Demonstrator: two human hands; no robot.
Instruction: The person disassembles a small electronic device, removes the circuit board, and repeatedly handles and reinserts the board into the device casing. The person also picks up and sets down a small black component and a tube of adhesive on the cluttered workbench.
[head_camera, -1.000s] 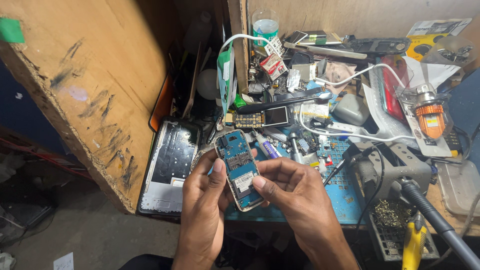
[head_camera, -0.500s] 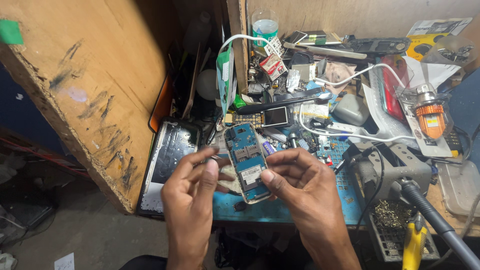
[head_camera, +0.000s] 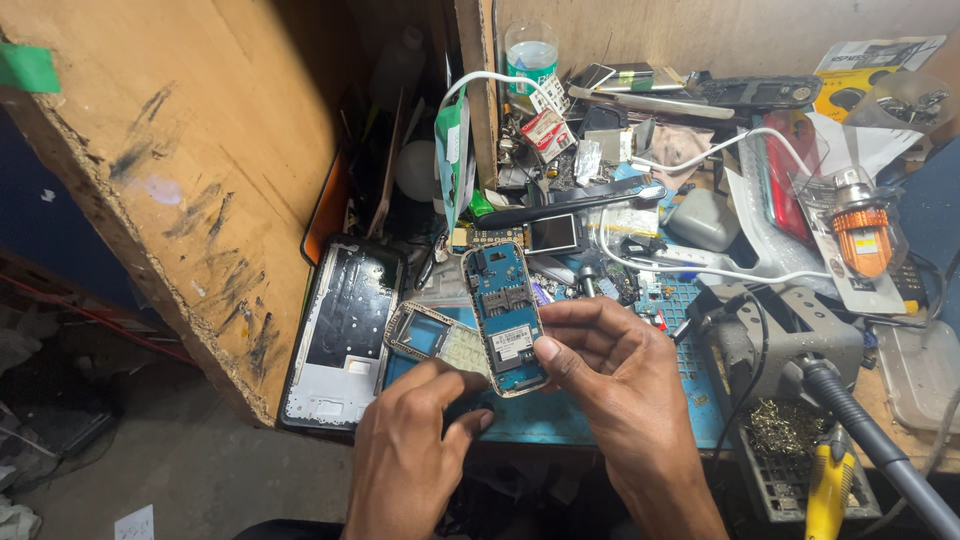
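Phone split is now visible: half a second back both hands were closed around one blue phone body, now the right hand (head_camera: 610, 385) alone pinches the opened phone (head_camera: 505, 318) by its lower right edge, thumb and forefinger clenched on it, circuit side up, raised just above the blue mat (head_camera: 690, 385). The left hand (head_camera: 415, 445) has dropped lower and left; its fingertips touch the front frame with keypad (head_camera: 437, 343), which now lies apart, just left of the phone. Can't tell whether the left hand actually grips that frame or only rests on it; fingers cover the contact. Reads as the front cover coming off the body. A larger phone back frame (head_camera: 345, 345) lies flat further left, beside the wooden panel (head_camera: 180, 190). Soldering stand (head_camera: 790, 330) sits right, untouched.
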